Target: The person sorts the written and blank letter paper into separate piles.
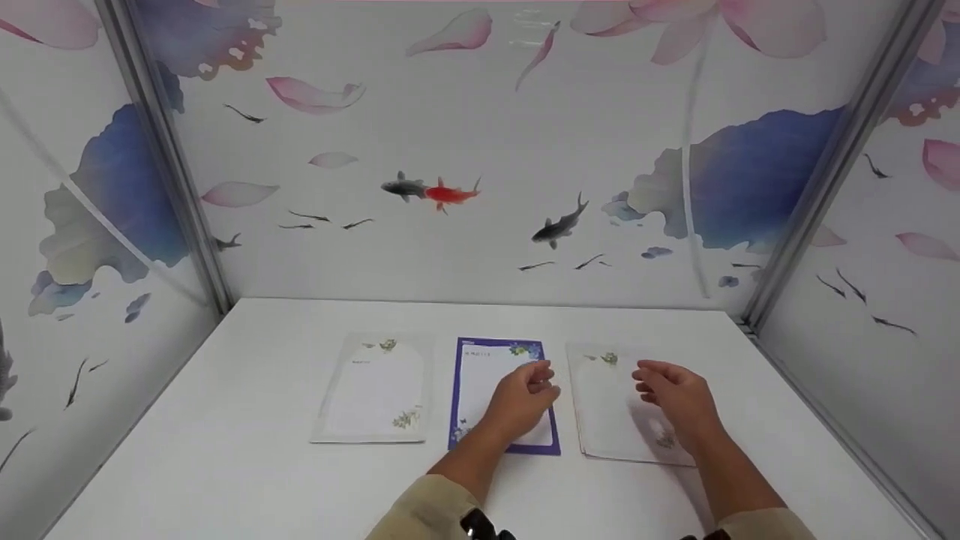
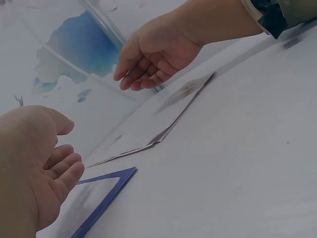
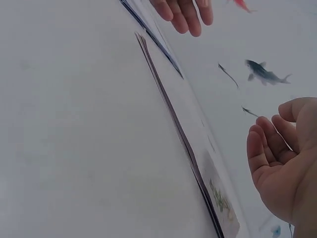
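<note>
Three flat paper stacks lie in a row on the white table. In the middle is a blue-bordered sheet (image 1: 474, 382) with flowers at its corners. To its right lies a pale stack of sheets (image 1: 607, 420) with a leafy print, its edges slightly fanned in the right wrist view. Over the blue-bordered sheet hovers my left hand (image 1: 521, 401), fingers loosely bent and holding nothing. Above the right stack hangs my right hand (image 1: 682, 401), also loosely curved, nothing in it. Both hands appear raised off the paper in the wrist views.
On the left lies another pale sheet stack (image 1: 375, 397) in a clear-looking sleeve, with a similar leafy print. White panels (image 1: 480, 255) painted with fish and petals enclose the table (image 1: 225, 450) at the back and sides. Metal posts (image 1: 169, 165) stand at the back corners.
</note>
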The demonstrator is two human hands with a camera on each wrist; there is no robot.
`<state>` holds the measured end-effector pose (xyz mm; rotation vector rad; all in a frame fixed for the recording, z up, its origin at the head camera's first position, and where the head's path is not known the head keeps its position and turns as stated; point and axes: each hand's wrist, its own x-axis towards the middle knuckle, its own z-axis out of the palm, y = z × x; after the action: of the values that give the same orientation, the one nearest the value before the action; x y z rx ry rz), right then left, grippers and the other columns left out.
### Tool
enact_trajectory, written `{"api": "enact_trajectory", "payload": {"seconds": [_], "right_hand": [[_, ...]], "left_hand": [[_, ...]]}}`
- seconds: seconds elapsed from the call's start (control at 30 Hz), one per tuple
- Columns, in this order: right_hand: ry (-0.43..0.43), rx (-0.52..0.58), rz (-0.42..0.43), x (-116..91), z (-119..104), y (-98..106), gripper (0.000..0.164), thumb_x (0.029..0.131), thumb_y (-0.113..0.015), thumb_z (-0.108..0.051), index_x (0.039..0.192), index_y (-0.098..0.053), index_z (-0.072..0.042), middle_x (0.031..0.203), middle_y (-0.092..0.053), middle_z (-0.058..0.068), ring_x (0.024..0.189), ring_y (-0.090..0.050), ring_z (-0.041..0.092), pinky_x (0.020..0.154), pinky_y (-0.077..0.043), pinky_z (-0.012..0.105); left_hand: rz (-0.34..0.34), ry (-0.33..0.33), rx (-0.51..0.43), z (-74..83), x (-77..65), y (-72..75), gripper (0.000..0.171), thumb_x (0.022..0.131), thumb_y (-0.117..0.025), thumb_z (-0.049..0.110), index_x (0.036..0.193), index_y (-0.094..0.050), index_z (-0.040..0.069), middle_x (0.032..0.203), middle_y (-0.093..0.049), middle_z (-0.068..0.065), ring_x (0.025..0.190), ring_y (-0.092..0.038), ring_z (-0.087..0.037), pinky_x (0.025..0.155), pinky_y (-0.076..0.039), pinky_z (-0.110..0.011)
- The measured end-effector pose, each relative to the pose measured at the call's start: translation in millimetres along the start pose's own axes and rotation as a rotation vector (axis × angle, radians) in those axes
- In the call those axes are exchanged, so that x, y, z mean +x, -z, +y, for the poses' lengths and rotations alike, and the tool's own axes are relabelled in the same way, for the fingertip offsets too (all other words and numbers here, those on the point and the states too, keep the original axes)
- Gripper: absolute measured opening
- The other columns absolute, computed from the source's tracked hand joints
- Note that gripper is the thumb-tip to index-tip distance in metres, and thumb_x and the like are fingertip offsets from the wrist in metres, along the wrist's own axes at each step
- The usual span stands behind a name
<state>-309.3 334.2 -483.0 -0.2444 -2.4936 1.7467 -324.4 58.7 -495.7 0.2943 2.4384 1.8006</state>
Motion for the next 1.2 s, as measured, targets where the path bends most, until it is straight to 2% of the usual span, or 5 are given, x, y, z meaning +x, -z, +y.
{"api": "enact_trajectory", "payload": {"seconds": [0.37, 0.53, 0.67, 0.87, 1.2], "right_hand": [[0.011, 0.042, -0.053, 7.6, -30.2, -68.0, 0.044, 0.108, -0.063, -0.037, 0.146, -0.064, -0.014, 0.142, -0.071, 0.01, 0.128, -0.071, 0.028, 0.11, -0.059, 0.039], [0.029, 0.062, -0.063, 8.0, -42.4, -94.2, 0.039, 0.107, -0.065, -0.034, 0.142, -0.067, -0.016, 0.139, -0.073, 0.008, 0.126, -0.072, 0.026, 0.109, -0.059, 0.04], [0.044, 0.088, -0.093, 7.8, -51.2, -109.0, 0.04, 0.106, -0.067, -0.033, 0.142, -0.068, -0.015, 0.14, -0.073, 0.01, 0.125, -0.073, 0.025, 0.109, -0.06, 0.04], [0.058, 0.059, -0.107, 5.3, -53.0, -119.3, 0.045, 0.105, -0.069, -0.036, 0.145, -0.066, -0.016, 0.142, -0.071, 0.011, 0.13, -0.07, 0.027, 0.113, -0.057, 0.045], [0.124, -0.232, -0.131, -0.1, -44.6, -119.8, 0.058, 0.1, -0.072, -0.05, 0.152, -0.061, -0.027, 0.155, -0.062, 0.003, 0.147, -0.057, 0.032, 0.117, -0.052, 0.054]], "left_hand": [[0.081, -0.013, 0.033, -15.2, 0.2, 70.3, 0.055, 0.105, -0.068, 0.035, 0.155, -0.055, 0.018, 0.147, -0.067, 0.0, 0.138, -0.065, -0.023, 0.113, -0.056, -0.041], [0.145, 0.039, 0.047, -25.4, -1.7, 106.3, 0.056, 0.105, -0.068, 0.033, 0.157, -0.053, 0.017, 0.15, -0.066, -0.001, 0.139, -0.064, -0.023, 0.116, -0.055, -0.043], [0.198, 0.073, 0.063, -32.0, -4.5, 125.8, 0.055, 0.104, -0.068, 0.031, 0.156, -0.054, 0.017, 0.149, -0.066, -0.002, 0.139, -0.064, -0.023, 0.116, -0.054, -0.043], [0.199, 0.07, 0.073, -35.4, -7.1, 136.1, 0.056, 0.105, -0.067, 0.03, 0.157, -0.053, 0.017, 0.153, -0.064, -0.004, 0.141, -0.063, -0.026, 0.117, -0.053, -0.045], [0.119, 0.124, 0.185, -35.5, -11.1, 130.7, 0.064, 0.102, -0.072, 0.037, 0.16, -0.05, 0.022, 0.166, -0.052, -0.005, 0.155, -0.049, -0.032, 0.124, -0.046, -0.053]]}}
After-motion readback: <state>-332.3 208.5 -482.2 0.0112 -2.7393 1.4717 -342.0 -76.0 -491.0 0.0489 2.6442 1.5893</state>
